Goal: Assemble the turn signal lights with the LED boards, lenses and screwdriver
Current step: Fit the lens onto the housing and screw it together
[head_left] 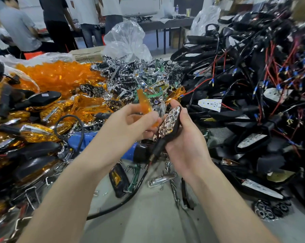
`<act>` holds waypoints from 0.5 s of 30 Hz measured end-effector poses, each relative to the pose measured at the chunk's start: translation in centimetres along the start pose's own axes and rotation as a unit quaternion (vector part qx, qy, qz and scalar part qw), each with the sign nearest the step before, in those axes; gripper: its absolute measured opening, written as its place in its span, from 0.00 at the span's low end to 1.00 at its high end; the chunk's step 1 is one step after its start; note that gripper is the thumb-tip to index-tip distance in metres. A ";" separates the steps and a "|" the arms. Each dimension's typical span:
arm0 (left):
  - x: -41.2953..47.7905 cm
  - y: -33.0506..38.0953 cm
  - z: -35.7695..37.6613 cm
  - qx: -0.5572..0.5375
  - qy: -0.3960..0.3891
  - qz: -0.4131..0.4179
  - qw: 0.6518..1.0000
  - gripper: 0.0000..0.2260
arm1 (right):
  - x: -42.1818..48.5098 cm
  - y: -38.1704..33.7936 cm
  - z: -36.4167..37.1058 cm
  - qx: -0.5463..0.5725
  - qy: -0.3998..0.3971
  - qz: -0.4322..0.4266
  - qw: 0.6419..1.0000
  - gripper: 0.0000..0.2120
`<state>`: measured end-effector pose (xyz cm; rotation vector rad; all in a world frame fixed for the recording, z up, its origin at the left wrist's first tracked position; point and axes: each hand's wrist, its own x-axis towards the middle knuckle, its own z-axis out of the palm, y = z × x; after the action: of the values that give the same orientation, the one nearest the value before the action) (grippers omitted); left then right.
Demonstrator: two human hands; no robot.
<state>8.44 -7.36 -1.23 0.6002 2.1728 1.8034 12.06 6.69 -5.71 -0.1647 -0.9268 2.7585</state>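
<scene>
Amber lens (144, 104) is pinched in the left hand (130, 120), blurry, just beside the black housing (172, 130) that the right hand (186, 141) has its fingers wrapped around. Chrome reflector (169, 120) is already seated, so I'd say lens and screw are left on this one. Finished lights (37, 132) are piled at left, and loads of bare housings (253, 141) wait at right.

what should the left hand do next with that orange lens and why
Probably turn the orange lens in the left hand and seat it over the chrome reflector of the black housing the right hand holds: the reflector face sits uncovered, and the lens hangs just beside it.
</scene>
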 end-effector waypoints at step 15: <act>-4.0 -2.4 1.8 -0.065 0.020 0.082 0.994 0.18 | -0.3 -0.6 0.3 0.018 -0.011 -0.054 0.998 0.15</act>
<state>12.42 -7.96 -4.18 0.7359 2.0655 2.0386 12.39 6.87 -5.11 -0.0764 -0.8647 2.6811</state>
